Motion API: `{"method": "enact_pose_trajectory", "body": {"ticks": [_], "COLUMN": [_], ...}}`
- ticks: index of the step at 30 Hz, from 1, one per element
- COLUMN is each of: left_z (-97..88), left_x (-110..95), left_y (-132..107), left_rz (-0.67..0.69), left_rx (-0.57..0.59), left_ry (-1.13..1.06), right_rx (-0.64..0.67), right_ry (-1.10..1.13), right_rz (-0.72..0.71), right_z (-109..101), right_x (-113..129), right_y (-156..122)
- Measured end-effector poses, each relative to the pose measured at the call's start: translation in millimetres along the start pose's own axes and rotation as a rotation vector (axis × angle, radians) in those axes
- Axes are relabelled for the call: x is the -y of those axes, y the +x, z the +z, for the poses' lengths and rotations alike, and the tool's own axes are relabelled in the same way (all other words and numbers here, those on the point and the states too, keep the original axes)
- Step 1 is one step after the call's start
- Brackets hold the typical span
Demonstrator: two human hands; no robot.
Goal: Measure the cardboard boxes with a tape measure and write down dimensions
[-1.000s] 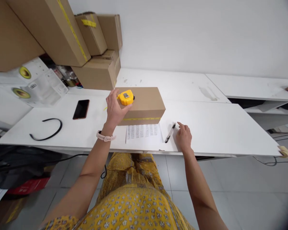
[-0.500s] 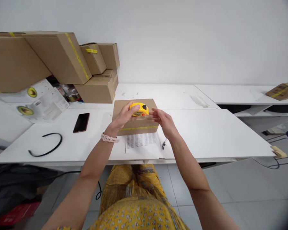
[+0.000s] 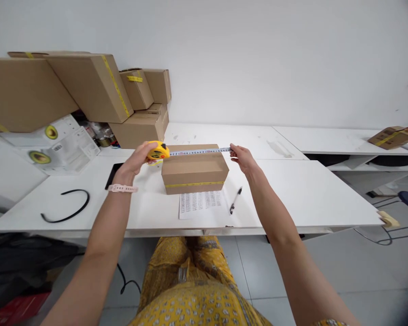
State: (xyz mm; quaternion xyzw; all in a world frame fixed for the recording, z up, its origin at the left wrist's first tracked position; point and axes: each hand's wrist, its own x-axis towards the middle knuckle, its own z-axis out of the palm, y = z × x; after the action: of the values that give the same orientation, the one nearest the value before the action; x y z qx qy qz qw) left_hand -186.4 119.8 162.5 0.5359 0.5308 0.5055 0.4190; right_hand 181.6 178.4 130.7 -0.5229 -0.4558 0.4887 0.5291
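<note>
My left hand point(image 3: 138, 158) is closed around the yellow case of a tape measure point(image 3: 158, 151), just left of a cardboard box point(image 3: 194, 166). From the case a printed blade point(image 3: 200, 151) stretches out across the top of the box. Its free end is pinched between the fingers of my right hand point(image 3: 241, 156), past the box's right edge. A yellow strip with markings runs along the lower front of the box. In front of it lies a printed sheet point(image 3: 200, 206) with rows of text, and a pen point(image 3: 235, 200) rests to the sheet's right.
Several cardboard boxes point(image 3: 88, 86) are stacked at the back left, above avocado-printed packaging point(image 3: 64, 145). A phone point(image 3: 113, 176) lies partly behind my left wrist, near a black curved band point(image 3: 85, 206). Another box point(image 3: 389, 137) stands far right on the white table point(image 3: 292, 194).
My hands have moved apart, the left one leftward with the case and the right one slightly rightward. The blade is now drawn out over the box. My view has shifted a little.
</note>
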Motion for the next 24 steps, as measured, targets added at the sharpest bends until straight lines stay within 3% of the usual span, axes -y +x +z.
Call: {"method": "enact_pose_trajectory", "body": {"ticks": [4,7,12,19,24], "left_z": [-46.8,-58.4,-53.9,-42.4,-45.0], "left_x": [25.2,36.0,37.5,32.1,37.0], "left_y": [12.2,15.1,18.0,21.8,23.7], "left_rz": [-0.075,-0.136,-0.164,-0.167,-0.173], "left_rx": [-0.001,0.002,0.039,0.142,0.149], "left_ry": [0.027,0.024,0.016,0.090,0.087], "right_rx": [-0.038,-0.019,-0.100,-0.030,-0.033], "right_ry": [-0.141,-0.186,-0.206,-0.231,-0.223], "right_rz": [0.059,0.068,0.033,0.217,0.244], "right_z": [4.8,17.6,26.6,22.1,22.5], "right_x": [-20.6,-32.2,-39.1,-43.6,-44.7], "right_y": [9.9,8.2,9.1,7.2,5.5]}}
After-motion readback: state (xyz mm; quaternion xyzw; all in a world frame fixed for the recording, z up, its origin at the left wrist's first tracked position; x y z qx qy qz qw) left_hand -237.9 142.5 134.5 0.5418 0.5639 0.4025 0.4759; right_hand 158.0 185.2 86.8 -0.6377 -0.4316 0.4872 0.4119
